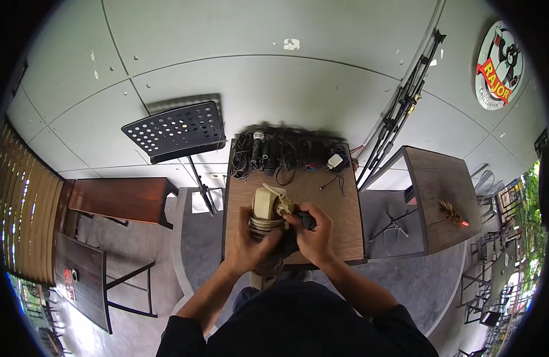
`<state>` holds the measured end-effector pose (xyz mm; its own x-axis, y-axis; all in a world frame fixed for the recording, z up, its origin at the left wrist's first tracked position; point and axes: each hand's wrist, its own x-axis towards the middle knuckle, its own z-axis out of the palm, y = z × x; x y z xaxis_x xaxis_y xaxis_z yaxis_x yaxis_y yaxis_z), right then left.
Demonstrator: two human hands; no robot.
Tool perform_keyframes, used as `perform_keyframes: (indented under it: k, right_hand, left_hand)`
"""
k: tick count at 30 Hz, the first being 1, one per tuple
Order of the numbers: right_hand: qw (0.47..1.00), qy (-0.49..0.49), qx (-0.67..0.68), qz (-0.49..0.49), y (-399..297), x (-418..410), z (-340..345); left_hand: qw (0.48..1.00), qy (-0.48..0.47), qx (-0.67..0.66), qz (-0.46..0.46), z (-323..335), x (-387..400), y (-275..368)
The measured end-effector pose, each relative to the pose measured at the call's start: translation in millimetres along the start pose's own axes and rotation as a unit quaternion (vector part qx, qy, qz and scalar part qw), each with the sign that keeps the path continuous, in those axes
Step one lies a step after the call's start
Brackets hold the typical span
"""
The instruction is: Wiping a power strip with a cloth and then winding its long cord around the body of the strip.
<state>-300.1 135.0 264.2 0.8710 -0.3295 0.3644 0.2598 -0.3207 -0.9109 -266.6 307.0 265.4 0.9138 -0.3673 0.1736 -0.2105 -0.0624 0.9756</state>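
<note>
My left hand (250, 243) grips a cream power strip or similar block (265, 203) from the side, its fingers around a pale cord (262, 225) wound about the block. At the block's right side, my right hand (316, 234) pinches a black rounded piece (306, 219), which may be a plug or connector. A cream plug or cord end (283, 205) lies against the block near my right fingertips. Both hands are over the near part of a wood-topped table (296, 189). The underside of the block is hidden by my hands.
Coiled black cables (242, 156), a microphone (257, 143) and a white adapter (334, 161) lie along the table's back edge. A black music stand (180, 131) rises at left, microphone stands (390, 111) lean at right. Another table (448, 196) stands right, a wooden bench (118, 198) left.
</note>
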Motion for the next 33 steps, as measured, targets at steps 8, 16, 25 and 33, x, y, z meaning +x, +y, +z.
perform_keyframes:
  k: [8, 16, 25, 33]
  right_hand:
    - [0.988, -0.009, 0.136, 0.073, -22, 20, -15]
    - [0.994, -0.008, -0.007, -0.105, -16, 32, -27]
    - [0.986, 0.025, -0.051, -0.156, -18, 39, -29]
    - [0.982, -0.035, -0.118, -0.145, -26, 50, -38]
  left_hand:
    - [0.974, 0.044, -0.197, -0.106, 23, 8, 1]
    - [0.965, -0.009, -0.249, -0.082, 28, 17, 16]
    - [0.98, -0.004, -0.199, -0.029, 37, 24, 15]
    - [0.951, -0.002, -0.274, -0.144, 26, 33, 19]
